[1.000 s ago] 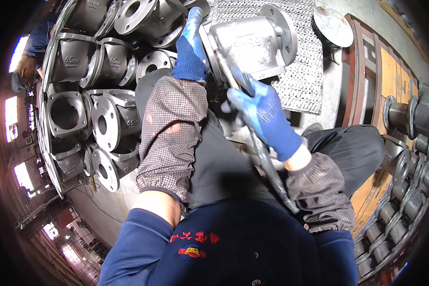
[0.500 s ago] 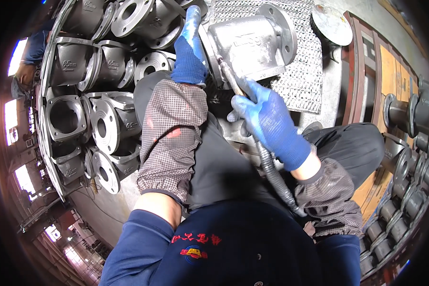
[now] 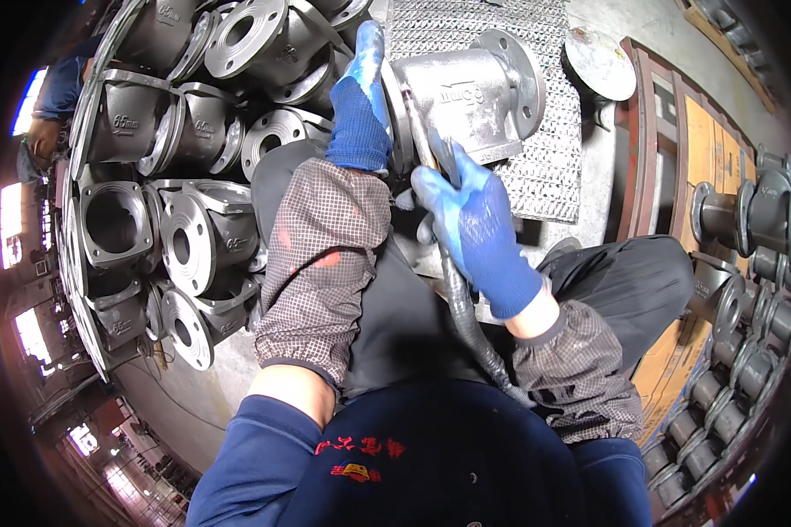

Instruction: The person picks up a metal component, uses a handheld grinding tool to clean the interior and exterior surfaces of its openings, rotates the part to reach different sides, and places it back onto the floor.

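A grey cast-metal valve body [image 3: 455, 98] with round flanges lies on its side in front of me. My left hand [image 3: 360, 110], in a blue glove, grips the rim of its left flange; part of its fingers is hidden. My right hand [image 3: 476, 224], gloved too, is closed around a slim rod-like hand tool [image 3: 422, 136]. The tool's narrow tip rests at or very near the left flange's edge; exact contact is hard to see. From the tool a dark ribbed hose [image 3: 475, 338] runs down past my right forearm.
Under the valve body is a textured metal plate [image 3: 549, 180]. Similar castings [image 3: 204, 127] are stacked at the left, and more flanged pieces [image 3: 725, 338] at the right. A round white-topped stand [image 3: 599, 66] and a reddish-brown metal frame [image 3: 646, 132] stand at the right.
The tool's tip has moved farther up along the left flange, and my right hand has shifted slightly left. My left hand stays on the flange. The whole view has shifted a little.
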### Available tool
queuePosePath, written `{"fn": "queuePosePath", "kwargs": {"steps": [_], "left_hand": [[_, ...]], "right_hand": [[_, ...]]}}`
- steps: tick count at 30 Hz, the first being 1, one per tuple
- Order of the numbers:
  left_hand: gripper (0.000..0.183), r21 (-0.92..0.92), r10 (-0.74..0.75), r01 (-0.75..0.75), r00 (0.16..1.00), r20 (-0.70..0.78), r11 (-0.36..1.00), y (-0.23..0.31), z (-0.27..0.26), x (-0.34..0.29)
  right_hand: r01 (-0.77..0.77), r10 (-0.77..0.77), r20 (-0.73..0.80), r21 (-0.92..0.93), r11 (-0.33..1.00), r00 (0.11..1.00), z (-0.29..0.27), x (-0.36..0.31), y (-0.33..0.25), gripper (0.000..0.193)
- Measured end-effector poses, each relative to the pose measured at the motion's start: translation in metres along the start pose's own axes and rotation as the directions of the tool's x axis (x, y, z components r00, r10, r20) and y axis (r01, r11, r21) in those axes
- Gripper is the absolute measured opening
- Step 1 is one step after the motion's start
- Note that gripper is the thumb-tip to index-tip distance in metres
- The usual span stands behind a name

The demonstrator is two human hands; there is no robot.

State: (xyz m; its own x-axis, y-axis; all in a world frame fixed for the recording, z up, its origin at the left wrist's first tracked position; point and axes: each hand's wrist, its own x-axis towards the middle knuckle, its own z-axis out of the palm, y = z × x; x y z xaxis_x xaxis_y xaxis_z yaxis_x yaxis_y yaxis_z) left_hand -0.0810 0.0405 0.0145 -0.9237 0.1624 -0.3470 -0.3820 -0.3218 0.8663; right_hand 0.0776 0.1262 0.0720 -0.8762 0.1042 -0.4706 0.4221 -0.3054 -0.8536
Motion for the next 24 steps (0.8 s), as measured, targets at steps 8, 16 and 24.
{"fn": "queuePosePath", "kwargs": {"steps": [8, 16, 24], "left_hand": [[0.068, -0.046, -0.025, 0.028, 0.997, 0.072, 0.999, -0.003, -0.004, 0.016], [0.058, -0.103, 0.042, -0.034, 0.996, 0.083, 0.994, -0.004, 0.013, 0.002], [0.053, -0.132, 0.057, -0.031, 0.978, 0.201, 0.991, -0.011, 0.008, 0.018]], "right_hand": [[-0.169, 0.157, 0.106, 0.109, 0.980, 0.982, -0.010, 0.008, -0.024, 0.050], [0.048, -0.046, -0.033, 0.062, 0.997, 0.998, -0.002, 0.022, -0.008, 0.042], [-0.008, 0.009, -0.008, 0.121, 0.993, 1.000, -0.055, -0.017, 0.000, 0.044]]}}
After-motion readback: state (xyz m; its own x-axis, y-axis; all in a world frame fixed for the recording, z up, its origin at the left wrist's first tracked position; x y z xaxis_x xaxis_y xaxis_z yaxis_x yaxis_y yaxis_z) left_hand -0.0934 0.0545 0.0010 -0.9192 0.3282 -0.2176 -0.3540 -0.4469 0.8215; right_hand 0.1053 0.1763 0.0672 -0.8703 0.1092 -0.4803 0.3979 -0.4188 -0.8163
